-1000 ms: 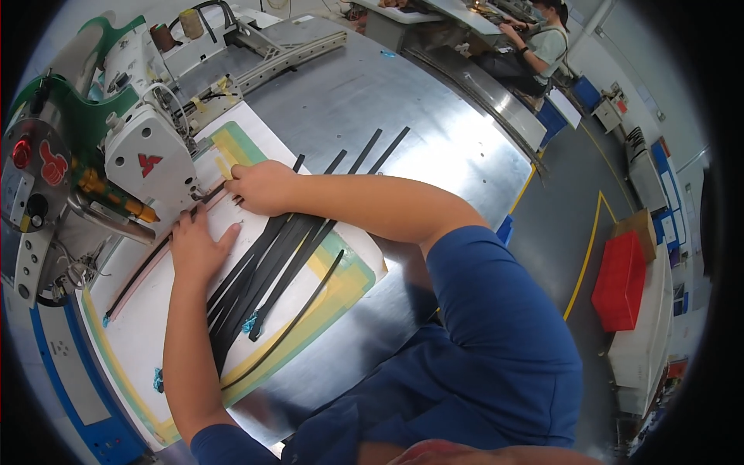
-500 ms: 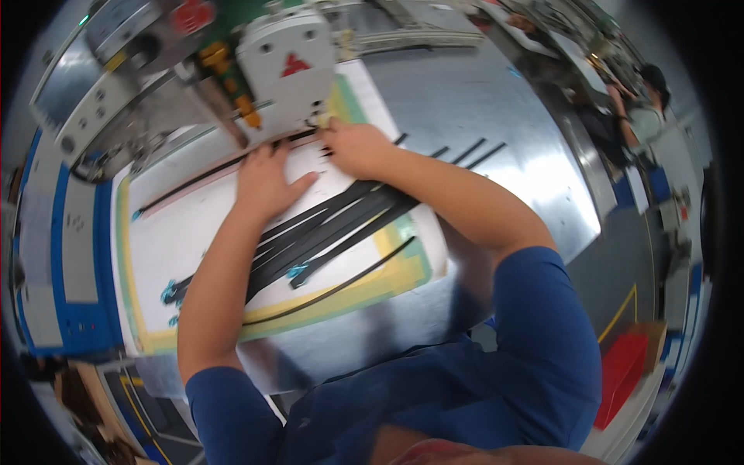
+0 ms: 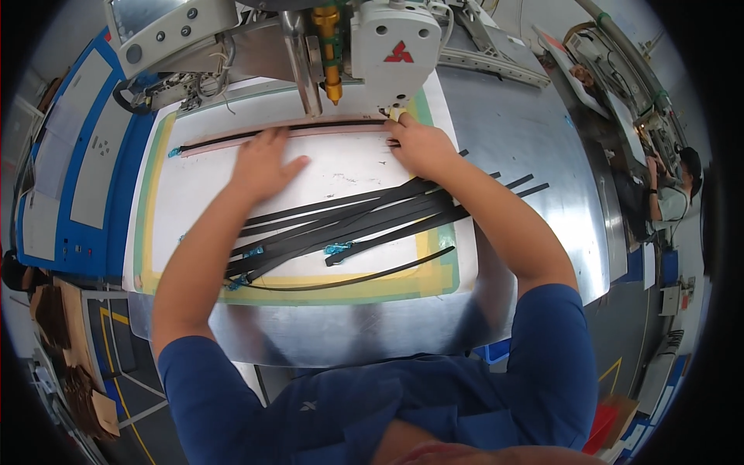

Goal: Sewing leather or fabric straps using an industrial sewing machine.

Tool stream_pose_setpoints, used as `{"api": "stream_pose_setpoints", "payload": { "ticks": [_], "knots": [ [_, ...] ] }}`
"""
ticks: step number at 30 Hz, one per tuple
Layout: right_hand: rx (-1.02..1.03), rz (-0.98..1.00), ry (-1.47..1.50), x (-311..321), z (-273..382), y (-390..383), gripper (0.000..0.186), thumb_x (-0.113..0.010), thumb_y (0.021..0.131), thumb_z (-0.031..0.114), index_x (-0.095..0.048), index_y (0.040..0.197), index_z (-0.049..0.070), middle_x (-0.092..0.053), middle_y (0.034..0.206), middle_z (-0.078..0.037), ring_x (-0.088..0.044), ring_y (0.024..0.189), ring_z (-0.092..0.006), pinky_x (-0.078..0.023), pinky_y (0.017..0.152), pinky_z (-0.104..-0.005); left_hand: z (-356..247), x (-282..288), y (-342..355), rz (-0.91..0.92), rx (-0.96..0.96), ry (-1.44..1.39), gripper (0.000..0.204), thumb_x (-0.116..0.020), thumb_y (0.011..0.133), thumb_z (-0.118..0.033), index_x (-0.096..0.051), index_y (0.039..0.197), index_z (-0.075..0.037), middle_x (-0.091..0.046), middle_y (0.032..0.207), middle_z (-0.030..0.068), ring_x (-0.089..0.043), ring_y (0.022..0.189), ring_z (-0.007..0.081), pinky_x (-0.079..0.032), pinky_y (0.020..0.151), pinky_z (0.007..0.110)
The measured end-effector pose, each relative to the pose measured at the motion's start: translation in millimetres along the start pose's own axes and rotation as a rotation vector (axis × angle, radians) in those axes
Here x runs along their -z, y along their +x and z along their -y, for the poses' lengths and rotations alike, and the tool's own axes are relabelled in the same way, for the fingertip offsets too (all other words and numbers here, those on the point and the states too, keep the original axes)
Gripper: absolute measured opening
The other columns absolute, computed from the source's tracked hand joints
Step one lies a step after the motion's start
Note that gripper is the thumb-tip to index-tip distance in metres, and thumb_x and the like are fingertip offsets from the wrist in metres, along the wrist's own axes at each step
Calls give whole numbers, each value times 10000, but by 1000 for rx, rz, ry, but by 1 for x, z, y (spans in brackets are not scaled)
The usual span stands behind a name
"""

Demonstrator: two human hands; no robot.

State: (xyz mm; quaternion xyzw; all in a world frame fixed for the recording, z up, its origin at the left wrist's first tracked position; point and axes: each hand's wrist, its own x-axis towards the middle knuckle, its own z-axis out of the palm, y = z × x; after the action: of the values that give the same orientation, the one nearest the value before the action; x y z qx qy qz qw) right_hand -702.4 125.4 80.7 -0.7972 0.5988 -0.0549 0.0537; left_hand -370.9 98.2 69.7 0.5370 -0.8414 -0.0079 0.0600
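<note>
A long thin black strip (image 3: 329, 124) with a blue-wrapped left end lies along a pinkish guide (image 3: 225, 145) on the white work sheet (image 3: 194, 190). My left hand (image 3: 267, 167) rests palm down by its middle, thumb out to the side and fingertips at the strip. At the strip's right end, under the white machine head (image 3: 395, 46), my right hand (image 3: 422, 147) has its fingers curled onto that end; the fingertips are partly hidden. Closer to me, a loose pile of black strips (image 3: 349, 217), some with blue-wrapped ends, passes beneath my right forearm.
A brass-coloured nozzle (image 3: 333, 85) and a metal rod (image 3: 301, 62) hang just beyond the strip. One curved black strip (image 3: 364, 279) lies at the sheet's taped near edge. Shiny metal table (image 3: 511, 116) extends right. A control box (image 3: 167, 31) stands far left; another person (image 3: 674, 194) sits far right.
The whole view has turned and shifted. My left hand has slid leftward along the black strip, away from my right hand, which stays at the strip's right end.
</note>
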Motion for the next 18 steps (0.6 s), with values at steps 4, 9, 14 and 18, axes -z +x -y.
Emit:
{"api": "stream_pose_setpoints", "payload": {
  "ticks": [4, 9, 14, 18],
  "knots": [
    [-28, -3, -19, 6, 3, -6, 436, -629, 946, 225, -606, 1359, 86, -612, 1274, -128, -690, 1102, -339, -579, 920, -463, 97, 12, -31, -27, 125, 73, 712, -538, 1024, -550, -548, 1469, 6, -543, 1509, 216, -531, 1386, 375, -436, 1135, 485],
    [-118, -4, -48, 10, -9, -11, 397, -634, 963, 252, -628, 1341, 131, -633, 1225, -122, -691, 1097, -333, -577, 925, -460, 180, 16, -61, -65, 89, 144, 618, -563, 1026, -466, -555, 1491, -60, -532, 1534, 204, -508, 1405, 368, -385, 1162, 476],
    [-224, 60, -88, 20, 0, -3, 400, -626, 973, 275, -627, 1341, 118, -635, 1229, -133, -678, 1127, -346, -568, 947, -458, 187, -5, -65, -199, 17, 85, 565, -591, 1017, -409, -559, 1495, -110, -533, 1538, 187, -508, 1400, 365, -375, 1159, 464],
    [-259, -130, 132, 5, -14, 0, 375, -628, 949, 184, -635, 1296, 42, -626, 1253, -195, -660, 1136, -399, -543, 985, -463, 183, -9, -62, -205, 18, -12, 560, -599, 1012, -391, -555, 1496, -112, -527, 1545, 184, -508, 1393, 378, -375, 1160, 463]
  ]
}}
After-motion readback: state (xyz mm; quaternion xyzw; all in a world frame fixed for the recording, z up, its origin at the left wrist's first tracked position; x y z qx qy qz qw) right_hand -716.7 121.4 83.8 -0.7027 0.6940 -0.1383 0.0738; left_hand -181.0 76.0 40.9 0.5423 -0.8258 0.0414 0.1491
